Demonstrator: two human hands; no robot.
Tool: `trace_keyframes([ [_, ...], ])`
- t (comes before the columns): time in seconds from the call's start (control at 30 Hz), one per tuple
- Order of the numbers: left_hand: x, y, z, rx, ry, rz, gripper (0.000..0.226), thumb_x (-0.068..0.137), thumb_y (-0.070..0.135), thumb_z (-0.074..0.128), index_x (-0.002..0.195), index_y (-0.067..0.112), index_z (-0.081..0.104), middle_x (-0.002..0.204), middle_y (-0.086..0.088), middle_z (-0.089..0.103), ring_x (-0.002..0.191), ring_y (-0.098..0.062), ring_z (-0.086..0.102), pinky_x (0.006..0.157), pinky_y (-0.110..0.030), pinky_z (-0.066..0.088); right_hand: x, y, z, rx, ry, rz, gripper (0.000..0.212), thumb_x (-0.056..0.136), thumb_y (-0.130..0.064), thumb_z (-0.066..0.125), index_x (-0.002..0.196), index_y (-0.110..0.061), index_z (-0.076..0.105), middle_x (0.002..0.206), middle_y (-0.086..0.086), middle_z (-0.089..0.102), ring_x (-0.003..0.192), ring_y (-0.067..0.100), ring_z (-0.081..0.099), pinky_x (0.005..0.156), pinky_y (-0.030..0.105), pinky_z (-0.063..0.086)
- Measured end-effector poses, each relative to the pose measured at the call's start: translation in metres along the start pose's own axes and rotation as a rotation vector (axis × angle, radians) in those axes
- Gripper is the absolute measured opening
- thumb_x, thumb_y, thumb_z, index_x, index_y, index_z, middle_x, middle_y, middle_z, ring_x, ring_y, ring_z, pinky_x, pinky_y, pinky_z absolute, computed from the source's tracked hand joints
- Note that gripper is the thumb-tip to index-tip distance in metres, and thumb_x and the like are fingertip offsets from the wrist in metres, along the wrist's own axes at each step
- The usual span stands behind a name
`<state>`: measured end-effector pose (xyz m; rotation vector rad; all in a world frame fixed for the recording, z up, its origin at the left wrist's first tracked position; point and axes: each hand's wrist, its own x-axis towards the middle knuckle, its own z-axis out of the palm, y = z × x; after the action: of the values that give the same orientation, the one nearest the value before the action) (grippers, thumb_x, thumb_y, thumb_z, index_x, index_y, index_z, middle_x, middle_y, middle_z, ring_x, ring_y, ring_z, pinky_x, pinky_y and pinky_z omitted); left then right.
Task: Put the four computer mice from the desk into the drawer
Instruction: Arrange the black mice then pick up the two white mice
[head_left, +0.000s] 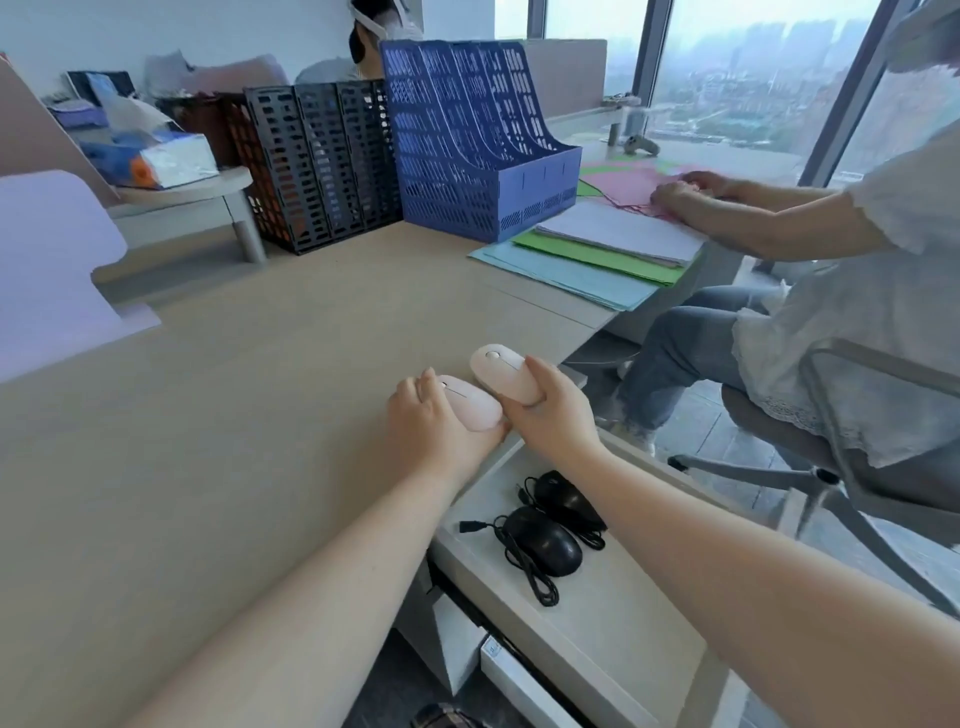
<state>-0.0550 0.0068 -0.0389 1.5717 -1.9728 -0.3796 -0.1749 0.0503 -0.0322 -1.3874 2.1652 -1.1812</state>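
Two bare forearms enter from the bottom of the frame — one from the lower left, one from the lower right — and narrow toward the wrists near the centre. No sleeve, cuff, watch, bracelet or ring shows on either arm. The left hand (441, 421) and the right hand (550, 410) are both ungloved — fingers short and rounded, nails plain and trimmed close.

You've got a blue file rack (483, 150) and black file rack (317, 166) along the tabletop's far edge, colored paper stacks (597, 254) at its right edge, tissue pack (156, 156) far left.
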Motion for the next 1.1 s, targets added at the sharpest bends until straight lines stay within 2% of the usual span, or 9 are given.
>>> trace_keyframes([
  [0.13,-0.048,0.026,0.011,-0.008,0.018,0.121,0.110,0.058,0.062,0.074,0.140,0.005,0.030,0.130,-0.009,0.044,0.123,-0.028,0.038,0.102,-0.033,0.035,-0.029,0.043,-0.029,0.024,-0.029,0.111,0.067,0.085,-0.034,0.065,0.144,-0.018,0.038,0.144,0.001,0.050,0.132,0.022,0.045,0.107,0.033,0.036],
  [0.23,-0.079,0.041,0.031,0.004,-0.081,0.159,0.108,0.063,0.063,0.070,0.144,0.007,0.024,0.132,-0.006,0.040,0.125,-0.024,0.035,0.105,-0.031,0.034,-0.042,0.080,-0.051,-0.067,-0.067,0.194,0.072,0.085,-0.037,0.065,0.147,-0.019,0.033,0.148,0.003,0.045,0.136,0.024,0.041,0.110,0.038,0.034],
  [0.37,-0.105,0.047,0.060,0.088,-0.228,0.152,0.110,0.063,0.062,0.070,0.145,0.009,0.020,0.133,-0.005,0.039,0.126,-0.023,0.034,0.105,-0.031,0.035,-0.052,0.119,-0.066,-0.165,-0.156,0.229,0.066,0.086,-0.029,0.064,0.145,-0.020,0.036,0.146,0.008,0.046,0.134,0.027,0.042,0.107,0.038,0.036],
  [0.5,-0.122,0.050,0.083,0.174,-0.317,0.163,0.108,0.063,0.062,0.071,0.144,0.008,0.022,0.131,-0.006,0.039,0.123,-0.024,0.036,0.103,-0.032,0.036,-0.057,0.152,-0.070,-0.298,-0.394,0.268,0.078,0.085,-0.031,0.065,0.150,-0.020,0.024,0.153,0.010,0.034,0.141,0.027,0.034,0.113,0.037,0.032],
  [0.63,-0.138,0.050,0.106,0.245,-0.462,0.143,0.100,0.065,0.058,0.069,0.140,0.008,0.026,0.134,-0.007,0.037,0.126,-0.025,0.034,0.103,-0.033,0.037,-0.060,0.167,-0.068,-0.439,-0.589,0.282,0.083,0.085,-0.037,0.063,0.151,-0.026,0.013,0.151,0.013,0.032,0.136,0.032,0.038,0.109,0.040,0.037],
  [0.73,-0.152,0.048,0.126,0.305,-0.529,0.083,0.088,0.063,0.052,0.071,0.131,0.009,0.035,0.130,-0.007,0.042,0.122,-0.025,0.037,0.101,-0.032,0.038,-0.058,0.170,-0.063,-0.521,-0.635,0.246,0.078,0.086,-0.033,0.060,0.150,-0.023,0.015,0.145,0.017,0.033,0.129,0.037,0.045,0.105,0.043,0.042],
  [0.9,-0.167,0.042,0.157,0.364,-0.580,0.098,0.096,0.061,0.055,0.075,0.133,0.008,0.032,0.129,-0.009,0.041,0.121,-0.025,0.038,0.102,-0.031,0.036,-0.054,0.187,-0.056,-0.628,-0.723,0.235,0.058,0.086,-0.032,0.058,0.133,-0.010,0.030,0.132,0.022,0.039,0.115,0.042,0.052,0.096,0.045,0.047],
  [1.03,-0.169,0.041,0.168,0.376,-0.563,0.057,0.095,0.057,0.055,0.077,0.130,0.011,0.036,0.125,-0.006,0.044,0.118,-0.024,0.041,0.098,-0.030,0.039,-0.052,0.191,-0.049,-0.708,-0.747,0.199,0.054,0.083,-0.033,0.059,0.125,-0.008,0.036,0.128,0.024,0.042,0.111,0.042,0.054,0.093,0.048,0.050],
  [1.1,-0.170,0.039,0.176,0.431,-0.485,0.047,0.088,0.049,0.058,0.079,0.119,0.014,0.050,0.113,-0.002,0.051,0.109,-0.022,0.051,0.087,-0.031,0.045,-0.052,0.195,-0.046,-0.745,-0.748,0.180,0.057,0.080,-0.033,0.063,0.124,-0.006,0.039,0.127,0.024,0.045,0.111,0.040,0.055,0.091,0.043,0.051],
])
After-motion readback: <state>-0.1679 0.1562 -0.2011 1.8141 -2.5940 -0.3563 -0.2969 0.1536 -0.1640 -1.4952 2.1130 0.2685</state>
